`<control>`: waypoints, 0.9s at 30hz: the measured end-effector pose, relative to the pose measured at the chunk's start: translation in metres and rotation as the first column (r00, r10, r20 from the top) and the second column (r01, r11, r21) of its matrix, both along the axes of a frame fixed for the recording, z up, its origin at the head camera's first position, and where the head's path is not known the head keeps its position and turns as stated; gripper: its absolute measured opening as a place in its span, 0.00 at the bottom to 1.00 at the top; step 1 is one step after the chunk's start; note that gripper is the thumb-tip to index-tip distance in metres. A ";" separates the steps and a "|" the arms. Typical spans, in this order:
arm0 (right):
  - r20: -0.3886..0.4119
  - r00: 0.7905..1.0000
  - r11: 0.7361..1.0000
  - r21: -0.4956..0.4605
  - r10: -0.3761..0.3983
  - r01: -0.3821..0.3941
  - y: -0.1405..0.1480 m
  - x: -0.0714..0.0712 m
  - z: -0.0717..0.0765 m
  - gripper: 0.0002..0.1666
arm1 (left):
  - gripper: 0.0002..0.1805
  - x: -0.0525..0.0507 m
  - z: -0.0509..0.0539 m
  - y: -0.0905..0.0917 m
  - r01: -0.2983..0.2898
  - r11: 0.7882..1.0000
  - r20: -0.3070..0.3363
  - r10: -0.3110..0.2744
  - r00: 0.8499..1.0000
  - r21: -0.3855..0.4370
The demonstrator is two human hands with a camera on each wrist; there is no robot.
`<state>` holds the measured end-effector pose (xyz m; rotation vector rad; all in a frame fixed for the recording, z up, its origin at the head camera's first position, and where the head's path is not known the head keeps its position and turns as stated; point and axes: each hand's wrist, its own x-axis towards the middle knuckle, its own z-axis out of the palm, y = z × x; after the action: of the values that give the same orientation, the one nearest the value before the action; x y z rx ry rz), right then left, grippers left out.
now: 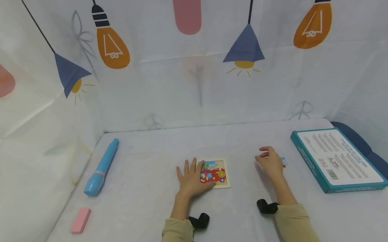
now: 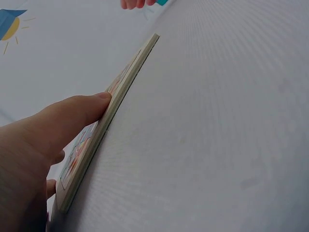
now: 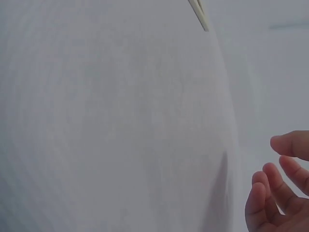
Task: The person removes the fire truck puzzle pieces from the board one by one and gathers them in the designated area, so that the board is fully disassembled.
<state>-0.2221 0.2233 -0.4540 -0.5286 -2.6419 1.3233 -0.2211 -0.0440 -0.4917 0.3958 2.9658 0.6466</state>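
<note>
A small square puzzle board (image 1: 222,173) with a pale frame lies on the table, its picture showing a red vehicle. My left hand (image 1: 190,182) rests across its left side with the fingers spread. In the left wrist view, the left thumb (image 2: 82,113) touches the near edge of the frame. To the right, my right hand (image 1: 270,164) is raised over the table, fingers loosely bent and apart; the right wrist view shows nothing between the fingertips (image 3: 273,174). Partly hidden behind that hand is a small blue and red puzzle piece (image 1: 284,161).
A teal box (image 1: 340,161) with a white printed face lies at the right. On the left are a blue pen-shaped device (image 1: 101,168) and a pink eraser-like block (image 1: 80,221). A printed white curtain (image 1: 176,91) hangs behind and beside the table. Each wrist wears a black camera.
</note>
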 end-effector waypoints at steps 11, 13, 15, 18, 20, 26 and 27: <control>-0.061 0.996 0.997 -0.039 0.069 -0.072 -0.030 -0.006 -0.006 0.20 | 0.49 0.002 -0.002 -0.002 0.011 0.996 -0.039 -0.008 0.999 0.085; -0.061 0.995 0.996 -0.043 0.073 -0.076 -0.036 -0.007 -0.007 0.20 | 0.48 0.000 -0.004 -0.002 0.003 0.998 -0.023 -0.001 1.000 0.067; -0.058 0.995 0.996 -0.045 0.075 -0.078 -0.043 -0.008 -0.008 0.19 | 0.48 -0.001 -0.005 -0.001 -0.003 0.999 -0.016 0.004 1.000 0.047; -0.047 0.995 0.995 -0.054 0.083 -0.085 -0.053 -0.010 -0.008 0.19 | 0.49 -0.002 -0.006 0.000 -0.008 1.000 -0.014 0.008 1.000 0.019; -0.048 0.995 0.994 -0.060 0.093 -0.096 -0.059 -0.010 -0.007 0.19 | 0.49 -0.002 -0.006 0.000 -0.010 1.000 -0.011 0.010 1.000 0.001; -0.043 0.991 0.989 -0.078 0.127 -0.130 -0.075 -0.009 -0.007 0.18 | 0.49 -0.001 -0.004 -0.001 -0.006 1.000 -0.021 0.006 1.000 0.007; -0.044 0.990 0.987 -0.081 0.132 -0.135 -0.078 -0.009 -0.007 0.18 | 0.49 -0.001 -0.004 -0.001 -0.005 1.000 -0.023 0.005 1.000 0.007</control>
<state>-0.2316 0.1456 -0.4609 -0.3369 -2.6414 1.4715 -0.2222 -0.0445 -0.4954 0.3996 2.9877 0.6582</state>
